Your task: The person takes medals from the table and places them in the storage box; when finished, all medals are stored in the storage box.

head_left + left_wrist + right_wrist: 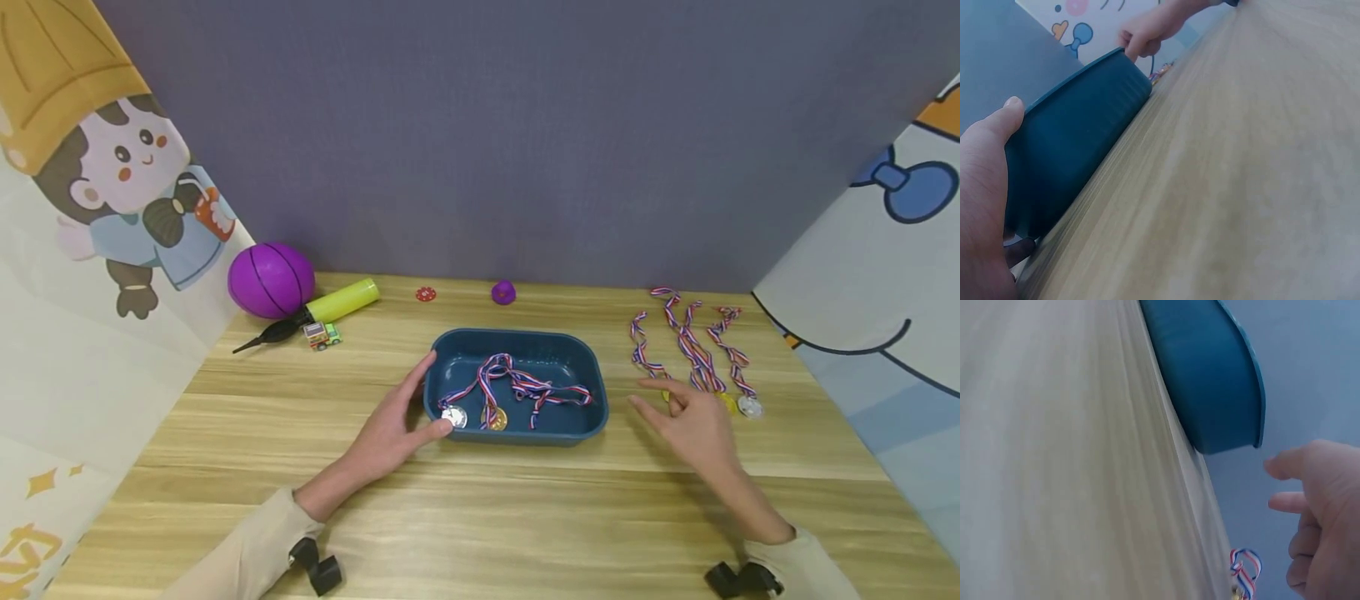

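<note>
A dark blue tub (517, 439) stands on the wooden table (480, 525); at its left end the left hand (392, 427) rests against the wall, thumb spread apart from the fingers and laid at the near-left corner, the fingers along the outside; in the tub lie a silver medal (456, 415), close to that thumb, and a gold medal (496, 419) just beside it, with striped ribbons (497, 367) looping toward the tub's right end. The right hand (693, 421) hovers to the right of the tub, well apart from it and holding nothing — thumb and forefinger extended with a gap between them, the other fingers curled in; beyond this hand, farther right of the tub, lie more ribboned medals, a silver one (750, 407) outermost and a gold one (728, 402) beside it, another partly hidden by the hand. Behind the tub sit a small purple object (503, 292) and a red disc (426, 293); behind and left of it are a purple ball (272, 280), a yellow pump (345, 301) and a toy truck (322, 336).
</note>
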The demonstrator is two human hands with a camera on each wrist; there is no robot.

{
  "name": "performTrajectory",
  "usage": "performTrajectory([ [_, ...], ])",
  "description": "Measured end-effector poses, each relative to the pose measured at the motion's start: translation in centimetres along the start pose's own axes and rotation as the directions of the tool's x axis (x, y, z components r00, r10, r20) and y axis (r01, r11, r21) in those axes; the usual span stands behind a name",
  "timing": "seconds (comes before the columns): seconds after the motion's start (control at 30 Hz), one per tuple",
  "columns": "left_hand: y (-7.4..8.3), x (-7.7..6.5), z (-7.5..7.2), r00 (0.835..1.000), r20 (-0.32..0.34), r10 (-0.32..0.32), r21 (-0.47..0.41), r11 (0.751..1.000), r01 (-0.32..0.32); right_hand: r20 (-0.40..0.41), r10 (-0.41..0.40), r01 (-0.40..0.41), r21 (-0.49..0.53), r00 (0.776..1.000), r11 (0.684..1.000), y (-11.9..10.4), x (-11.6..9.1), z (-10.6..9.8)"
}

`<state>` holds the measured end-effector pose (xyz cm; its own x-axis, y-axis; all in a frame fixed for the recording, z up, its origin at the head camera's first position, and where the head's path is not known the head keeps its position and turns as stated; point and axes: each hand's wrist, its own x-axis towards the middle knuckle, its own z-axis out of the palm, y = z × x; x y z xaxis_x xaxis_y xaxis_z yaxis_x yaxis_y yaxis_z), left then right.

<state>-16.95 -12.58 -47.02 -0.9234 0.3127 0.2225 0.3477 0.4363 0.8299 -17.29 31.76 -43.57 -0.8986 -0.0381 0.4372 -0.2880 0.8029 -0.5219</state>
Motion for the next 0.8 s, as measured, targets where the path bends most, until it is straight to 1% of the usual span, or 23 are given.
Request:
performTrajectory([
  [0.23,0.0,0.0,0.0,1.0,-0.005,-0.002,0.012,1.0,0.002,0.001,0.061,-0.061,-0.057,0.998,0.997,2.0,-0.2,-0.9],
  [0.47,0.0,0.0,0.0,1.0,-0.007,-0.002,0.019,1.0,0.003,-0.043,0.064,-0.069,-0.121,0.997,0.99,3.9,-0.3,-1.8],
  [0.6,0.0,0.0,0.0,1.0,-0.005,0.0,0.018,1.0,0.001,-0.038,0.078,-0.083,-0.149,0.996,0.985,4.9,-0.4,-2.1],
  [0.8,-0.1,0.0,0.0,1.0,-0.005,-0.002,0.019,1.0,0.003,-0.023,0.083,-0.086,-0.198,0.996,0.976,5.7,-0.4,-2.2],
])
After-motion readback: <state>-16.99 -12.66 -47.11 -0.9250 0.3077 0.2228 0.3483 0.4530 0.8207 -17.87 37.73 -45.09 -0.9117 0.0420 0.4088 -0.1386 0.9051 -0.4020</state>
